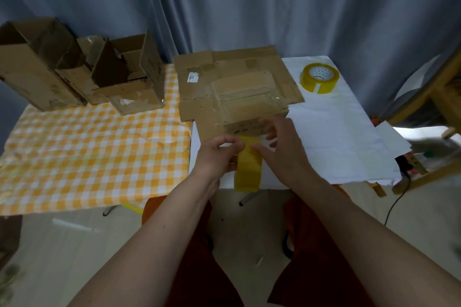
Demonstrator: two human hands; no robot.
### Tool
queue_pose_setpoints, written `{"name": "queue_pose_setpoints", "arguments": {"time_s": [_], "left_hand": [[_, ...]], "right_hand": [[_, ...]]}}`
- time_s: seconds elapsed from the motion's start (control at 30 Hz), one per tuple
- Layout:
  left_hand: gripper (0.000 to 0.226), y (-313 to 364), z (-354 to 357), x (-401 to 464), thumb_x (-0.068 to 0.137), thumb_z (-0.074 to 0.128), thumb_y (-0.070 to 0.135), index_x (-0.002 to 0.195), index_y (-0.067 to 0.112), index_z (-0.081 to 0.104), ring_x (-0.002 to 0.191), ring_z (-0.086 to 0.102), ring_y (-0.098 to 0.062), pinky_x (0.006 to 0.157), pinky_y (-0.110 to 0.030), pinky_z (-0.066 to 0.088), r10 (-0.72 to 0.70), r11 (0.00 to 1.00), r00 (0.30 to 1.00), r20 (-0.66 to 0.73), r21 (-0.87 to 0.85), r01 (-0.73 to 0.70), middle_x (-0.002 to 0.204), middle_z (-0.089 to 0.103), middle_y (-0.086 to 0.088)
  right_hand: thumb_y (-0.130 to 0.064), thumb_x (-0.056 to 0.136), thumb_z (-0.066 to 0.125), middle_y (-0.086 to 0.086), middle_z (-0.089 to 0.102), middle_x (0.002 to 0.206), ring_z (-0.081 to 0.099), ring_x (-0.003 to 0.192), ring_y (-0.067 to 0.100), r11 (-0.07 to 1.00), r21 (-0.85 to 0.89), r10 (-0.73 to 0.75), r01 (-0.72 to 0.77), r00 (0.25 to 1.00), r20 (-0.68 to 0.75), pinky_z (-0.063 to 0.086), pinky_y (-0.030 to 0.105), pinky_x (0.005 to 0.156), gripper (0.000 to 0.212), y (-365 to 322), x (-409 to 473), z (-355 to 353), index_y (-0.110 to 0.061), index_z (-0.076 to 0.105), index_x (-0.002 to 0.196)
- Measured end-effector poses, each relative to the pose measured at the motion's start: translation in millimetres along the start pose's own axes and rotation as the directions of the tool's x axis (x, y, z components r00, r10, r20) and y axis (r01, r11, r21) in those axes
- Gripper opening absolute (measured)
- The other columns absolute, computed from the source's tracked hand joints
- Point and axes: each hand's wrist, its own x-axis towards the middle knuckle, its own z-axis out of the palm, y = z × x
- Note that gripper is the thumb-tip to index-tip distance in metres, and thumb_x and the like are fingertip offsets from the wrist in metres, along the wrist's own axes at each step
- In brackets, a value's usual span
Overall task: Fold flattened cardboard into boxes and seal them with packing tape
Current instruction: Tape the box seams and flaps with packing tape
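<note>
1. The tape strip hangs in front of the person, over the near edge of the white table. Its top end is up at the near face of the small box.
2. The left hand pinches the strip's upper left edge between thumb and forefinger. The right hand has its fingers loosely spread; the thumb touches the strip's upper right edge, while the fingertips reach toward the box's near face.
3. The strip looks very light and limp, so it will probably curl and stick to itself or to skin. It is best held only by the edges and kept taut.
4. The small box sits on a flat cardboard sheet. It looks light, stiff and already glossy with clear tape, so it may slide when pressed; brace it with one hand.
5. The tape roll lies well apart on the right, and three open boxes stand on the checked cloth to the left.
</note>
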Motion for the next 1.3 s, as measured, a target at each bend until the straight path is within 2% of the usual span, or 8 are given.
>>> {"name": "queue_pose_setpoints", "arguments": {"time_s": [0.1, 0.23, 0.4, 0.57, 0.93, 1.07, 1.2, 1.3], "left_hand": [[0.003, -2.5, 10.1, 4.7, 0.092, 0.062, 0.009, 0.09, 0.009, 0.063, 0.071, 0.069, -0.021, 0.073, -0.036, 0.059, -0.09, 0.955, 0.995, 0.034, -0.281, 0.096, 0.08, 0.07, -0.008], [0.004, -6.8, 31.8, 9.3, 0.094, 0.058, 0.008, 0.097, 0.01, 0.061, 0.074, 0.07, -0.02, 0.066, -0.031, 0.059, -0.079, 0.91, 0.994, 0.075, -0.402, 0.103, 0.089, 0.069, -0.011], [0.065, -16.7, 41.3, 21.8, 0.092, 0.06, 0.003, 0.145, 0.03, 0.034, 0.067, 0.07, -0.02, 0.073, -0.04, 0.06, -0.015, 0.998, 1.0, -0.01, 0.054, 0.015, 0.089, 0.068, -0.011], [0.06, -33.9, 36.9, 35.9, 0.093, 0.055, 0.004, 0.146, 0.02, 0.033, 0.097, 0.061, -0.019, 0.081, -0.031, 0.048, 0.112, 0.863, 0.994, 0.015, 0.495, -0.105, 0.098, 0.065, 0.0], [0.049, -61.2, 29.4, 39.0, 0.094, 0.06, 0.013, 0.141, 0.011, 0.046, 0.118, 0.056, -0.019, 0.096, -0.021, 0.04, 0.163, 0.683, 0.986, 0.047, 0.716, -0.147, 0.128, 0.061, -0.006], [0.046, -68.7, 22.0, 37.2, 0.093, 0.06, 0.011, 0.138, 0.013, 0.05, 0.116, 0.056, -0.018, 0.098, -0.024, 0.042, 0.293, 0.673, 0.956, -0.002, 0.711, -0.205, 0.126, 0.061, -0.005], [0.048, -64.0, 16.1, 40.9, 0.085, 0.063, 0.001, 0.131, 0.009, 0.055, 0.115, 0.045, -0.024, 0.097, -0.023, 0.035, 0.609, 0.521, 0.786, -0.102, 0.799, -0.3, 0.121, 0.055, -0.011], [0.046, -50.6, 7.2, 55.0, 0.082, 0.069, 0.003, 0.126, 0.006, 0.058, 0.115, 0.042, -0.031, 0.098, -0.024, 0.031, 0.684, 0.551, 0.687, -0.244, 0.791, -0.266, 0.123, 0.05, -0.017]], "right_hand": [[-0.038, 0.081, 0.071, -0.003, 0.051, 0.107, 0.054, 0.094, 0.014, 0.954, 0.079, 0.285, -0.291, 0.955, 0.081, 0.043, 0.025, 0.075, 0.06, 5.3, -4.0, -6.8, -0.022, 0.037, 0.128], [-0.028, 0.083, 0.071, 0.005, 0.06, 0.118, 0.057, 0.096, 0.013, 0.931, 0.172, 0.283, -0.322, 0.934, 0.218, 0.047, 0.021, 0.074, 0.059, 16.1, -4.9, -13.7, -0.017, 0.044, 0.134], [-0.023, 0.085, 0.067, 0.007, 0.057, 0.127, 0.054, 0.113, 0.023, 0.95, -0.251, 0.206, -0.187, 0.977, 0.052, 0.04, 0.028, 0.087, 0.051, 50.7, -0.3, -21.8, -0.014, 0.05, 0.133], [-0.011, 0.096, 0.046, 0.019, 0.051, 0.131, 0.049, 0.119, 0.032, 0.701, -0.669, 0.316, -0.248, 0.949, -0.02, 0.039, 0.037, 0.093, 0.052, 101.7, 5.1, -41.2, -0.003, 0.028, 0.144], [0.002, 0.086, 0.05, 0.021, 0.061, 0.111, 0.058, 0.103, 0.035, 0.65, -0.71, 0.404, -0.271, 0.915, 0.02, 0.046, 0.04, 0.083, 0.042, 143.4, 12.7, -39.0, 0.003, 0.045, 0.127], [-0.008, 0.065, 0.08, 0.025, 0.058, 0.096, 0.057, 0.086, 0.041, 0.698, -0.7, 0.174, -0.155, 0.984, -0.044, 0.047, 0.043, 0.069, 0.045, 126.1, 29.5, -33.8, 0.006, 0.058, 0.102], [-0.017, 0.087, 0.063, 0.02, 0.051, 0.124, 0.046, 0.115, 0.038, 0.807, -0.574, -0.115, 0.138, 0.99, 0.075, 0.038, 0.046, 0.094, 0.035, 70.2, 66.6, -4.0, -0.001, 0.056, 0.116], [-0.036, 0.093, 0.053, 0.013, 0.036, 0.145, 0.029, 0.136, 0.034, 0.762, -0.551, -0.194, 0.339, 0.933, 0.304, 0.02, 0.044, 0.111, 0.046, 48.5, 95.9, 26.3, -0.013, 0.048, 0.132]]}}
